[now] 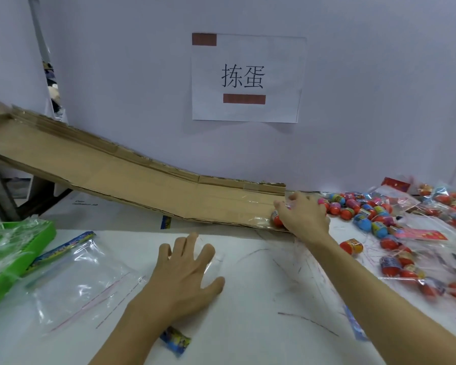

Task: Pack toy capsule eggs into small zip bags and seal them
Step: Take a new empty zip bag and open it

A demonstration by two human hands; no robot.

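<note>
- Egg point(276, 218) red, at low end of cardboard ramp point(142, 177), gripped by right hand point(304, 217) inside a clear bag, fingers curled over it.
- Egg pile point(366, 209) far right on table point(248, 325), just beside that hand.
- Left hand point(187, 272) flat, fingers spread, pressing an empty zip bag point(84, 280) near centre.
- Green tray point(24, 248) near left.
- Paper sign point(248, 77) on far wall.

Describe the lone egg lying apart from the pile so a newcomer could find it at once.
Start at the cardboard ramp sloping down to the white table, then look right of the right hand to the heap of capsule eggs. Just in front of that heap one egg lies by itself on its side, red with a yellow band, unbagged and touching no other.
</note>
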